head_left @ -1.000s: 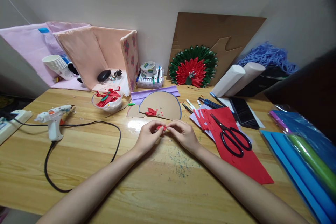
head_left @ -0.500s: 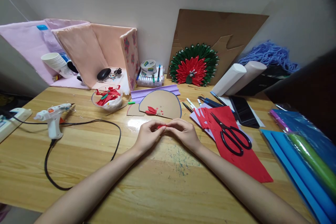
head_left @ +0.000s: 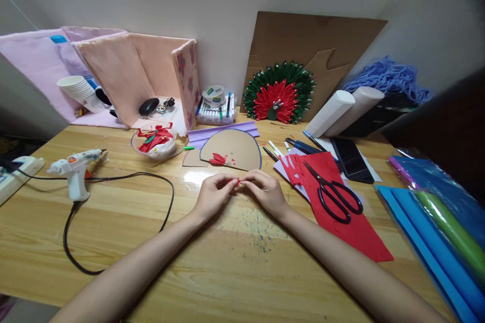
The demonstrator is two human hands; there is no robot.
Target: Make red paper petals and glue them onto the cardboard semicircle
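My left hand (head_left: 212, 196) pinches a small piece of red paper (head_left: 235, 182), mostly hidden by the fingers. From the other side, the closed fingertips of my right hand (head_left: 268, 194) meet at the same scrap. Just beyond them lies a rounded cardboard piece (head_left: 242, 145) with a blue edge. Red paper petals (head_left: 217, 159) and a few tiny red bits rest on it. Right of my hands, black-handled scissors (head_left: 337, 195) lie on a red paper sheet (head_left: 359, 238) whose far left end is cut into strips.
A white glue gun (head_left: 78, 174) stands at left, its black cord looping over the table. Behind are a bowl of red scraps (head_left: 153, 149), pink padded boxes (head_left: 113, 78), a marker box (head_left: 215, 115) and a red-green fan-shaped paper craft (head_left: 280, 93). Blue sheets (head_left: 413, 242) lie at right.
My fingers have shifted slightly around the small red paper, and the fingertips sit a little differently. Nothing else on the table has moved.
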